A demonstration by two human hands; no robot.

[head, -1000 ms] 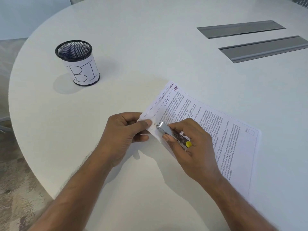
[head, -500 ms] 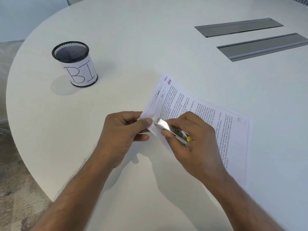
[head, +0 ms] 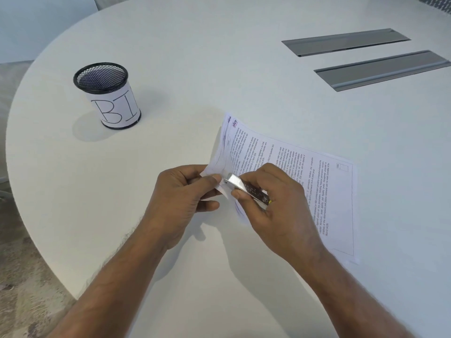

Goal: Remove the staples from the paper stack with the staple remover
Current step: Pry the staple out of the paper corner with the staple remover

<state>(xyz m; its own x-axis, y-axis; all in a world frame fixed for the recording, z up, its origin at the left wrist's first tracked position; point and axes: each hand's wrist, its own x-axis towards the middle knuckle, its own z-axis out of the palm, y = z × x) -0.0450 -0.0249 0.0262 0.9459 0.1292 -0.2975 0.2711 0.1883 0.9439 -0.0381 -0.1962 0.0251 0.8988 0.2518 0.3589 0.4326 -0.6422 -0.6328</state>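
Note:
A printed paper stack (head: 314, 181) lies on the white round table (head: 219, 69), its near-left corner lifted and curled. My left hand (head: 183, 198) pinches that raised corner between thumb and fingers. My right hand (head: 275, 203) grips a slim silver staple remover (head: 246, 187) with a yellow tip at its back end. The remover's front end presses against the paper corner right beside my left thumb. The staple itself is hidden under the tool and fingers.
A black mesh cup (head: 107, 96) wrapped in a white label reading "BI" stands at the left of the table. Two grey metal cable hatches (head: 380, 69) are set into the tabletop at the far right. The table's curved edge runs along the left, with carpet below.
The paper's left edge has lifted and curled further off the table. Both hands stay together at the corner, and the remover has edged closer to my left thumb.

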